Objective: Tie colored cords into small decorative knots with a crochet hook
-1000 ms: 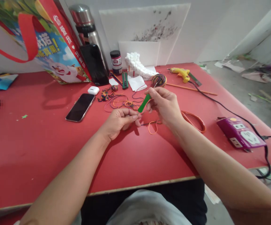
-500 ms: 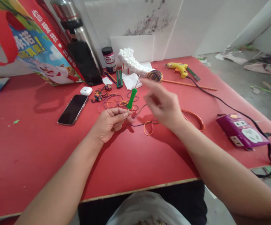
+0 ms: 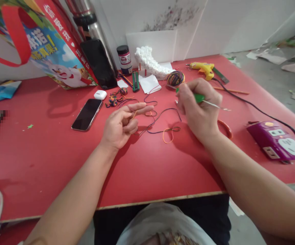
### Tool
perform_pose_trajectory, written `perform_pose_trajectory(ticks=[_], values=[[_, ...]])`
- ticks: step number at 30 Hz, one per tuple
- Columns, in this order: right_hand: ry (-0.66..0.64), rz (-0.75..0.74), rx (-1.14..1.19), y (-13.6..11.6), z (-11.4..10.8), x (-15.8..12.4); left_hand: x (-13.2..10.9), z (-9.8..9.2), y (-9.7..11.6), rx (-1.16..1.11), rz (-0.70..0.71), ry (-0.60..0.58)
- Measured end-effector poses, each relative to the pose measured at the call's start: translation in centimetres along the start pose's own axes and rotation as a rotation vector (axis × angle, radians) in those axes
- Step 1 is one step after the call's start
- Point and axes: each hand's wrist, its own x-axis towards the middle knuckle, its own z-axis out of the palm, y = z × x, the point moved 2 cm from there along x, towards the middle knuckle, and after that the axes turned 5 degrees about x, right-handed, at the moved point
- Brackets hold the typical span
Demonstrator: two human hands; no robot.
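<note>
Thread (image 3: pixel 134 115) sits in half-curled left hand (image 3: pixel 119 127); right hand (image 3: pixel 200 110) grips green-handled tool (image 3: pixel 199 98).

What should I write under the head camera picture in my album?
Left hand holding thread, right hand gripping a green-handled tool, above a red table.

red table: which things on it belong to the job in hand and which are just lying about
Seem part of the job: green tool in the right hand; thread on the left hand; probably the yarn ball.

Seem just lying about: flat phone; white case; glue gun; jar; bag.
</note>
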Motion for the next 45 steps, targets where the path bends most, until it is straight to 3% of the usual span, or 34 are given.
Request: perform_pose_trajectory(ticks=[3, 8, 16, 24, 32, 45], values=[[-0.006, 0.107, 0.171, -1.2, 0.5, -0.7, 0.1, -0.3, 0.3, -0.004, 0.012, 0.053], [-0.224, 0.211, 0.418, -1.6, 1.4, -1.5, -0.1, -0.2, 0.1, -0.029, -0.017, 0.062], [-0.430, 0.252, 0.493, -1.4, 1.2, -1.6, -0.4, -0.2, 0.5, -0.138, -0.086, 0.075], [-0.465, 0.271, 0.449, -0.7, 1.1, -1.4, -0.6, 0.1, 0.9, -0.172, -0.086, -0.004], [-0.524, 0.257, 0.382, -0.7, 1.0, -1.3, -0.6, -0.1, 0.5, -0.112, -0.086, -0.009], [-0.559, 0.490, 0.603, 0.2, 0.8, -0.5, -1.0, 0.2, 0.8, -0.047, -0.170, -0.114]])
